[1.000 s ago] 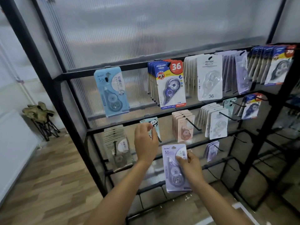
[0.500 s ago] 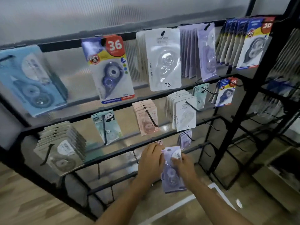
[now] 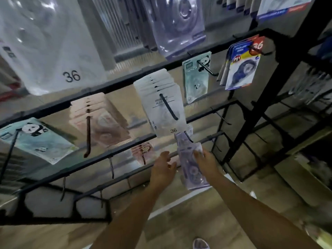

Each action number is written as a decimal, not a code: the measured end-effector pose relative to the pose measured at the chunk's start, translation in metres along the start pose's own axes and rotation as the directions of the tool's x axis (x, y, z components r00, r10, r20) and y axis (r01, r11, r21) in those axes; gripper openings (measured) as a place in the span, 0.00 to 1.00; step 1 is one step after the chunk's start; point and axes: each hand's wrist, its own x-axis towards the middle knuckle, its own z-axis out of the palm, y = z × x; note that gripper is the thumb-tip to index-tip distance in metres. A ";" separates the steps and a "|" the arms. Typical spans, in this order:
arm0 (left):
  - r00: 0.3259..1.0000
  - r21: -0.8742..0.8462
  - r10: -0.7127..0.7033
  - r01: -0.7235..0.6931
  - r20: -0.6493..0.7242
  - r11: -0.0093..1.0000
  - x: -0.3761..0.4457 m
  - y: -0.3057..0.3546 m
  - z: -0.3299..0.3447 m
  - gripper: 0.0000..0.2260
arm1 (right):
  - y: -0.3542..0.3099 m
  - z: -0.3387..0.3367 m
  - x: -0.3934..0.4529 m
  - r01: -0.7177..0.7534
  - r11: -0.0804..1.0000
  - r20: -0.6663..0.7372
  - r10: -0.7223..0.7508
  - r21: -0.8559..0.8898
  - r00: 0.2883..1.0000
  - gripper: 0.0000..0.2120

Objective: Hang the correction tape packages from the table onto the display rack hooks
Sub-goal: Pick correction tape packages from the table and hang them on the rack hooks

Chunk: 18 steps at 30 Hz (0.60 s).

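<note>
i see the display rack (image 3: 181, 64) hooks loaded with packs; my right hand (image 3: 206, 163) pinches a purple correction tape package (image 3: 191, 169), long axis upright, left hand (image 3: 162, 169) spread beside it.

Stationery shop: black display rack (image 3: 269, 72) with hooks (image 3: 168, 108) above the fingers, stacked with carded correction tape packages (image 3: 161, 97).

Wood-look floor (image 3: 53, 236) with a white line (image 3: 172, 205).
</note>
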 end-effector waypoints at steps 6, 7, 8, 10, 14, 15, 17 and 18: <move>0.997 0.051 -0.054 0.051 0.053 0.997 0.026 -0.006 0.020 0.17 | 0.020 -0.013 0.049 -0.103 0.990 -0.007 0.103 -0.101 0.995 0.12; 0.996 0.045 -0.075 0.073 0.047 0.996 0.030 -0.007 0.023 0.17 | 0.022 -0.013 0.055 -0.118 0.984 0.002 0.120 -0.134 0.993 0.13; 0.995 0.040 -0.095 0.093 0.041 0.995 0.034 -0.008 0.025 0.17 | 0.023 -0.012 0.060 -0.130 0.978 0.010 0.134 -0.161 0.991 0.13; 0.992 0.043 -0.120 0.119 0.036 0.992 0.039 -0.008 0.031 0.16 | 0.026 -0.012 0.067 -0.146 0.973 0.018 0.151 -0.177 0.988 0.12; 0.990 0.106 -0.132 0.125 0.055 0.986 0.046 -0.007 0.039 0.13 | 0.031 -0.012 0.072 -0.156 0.968 0.025 0.164 -0.197 0.986 0.10; 0.989 0.109 -0.138 0.131 0.061 0.985 0.048 -0.007 0.040 0.13 | 0.032 -0.012 0.073 -0.144 0.967 0.024 0.152 -0.212 0.988 0.10; 0.986 0.089 -0.154 0.148 0.063 0.985 0.050 -0.007 0.042 0.14 | 0.031 -0.013 0.074 -0.118 0.962 0.025 0.129 -0.247 0.991 0.10; 0.985 0.073 -0.160 0.155 0.063 0.985 0.050 -0.006 0.043 0.14 | 0.030 -0.013 0.075 -0.109 0.959 0.025 0.120 -0.261 0.992 0.10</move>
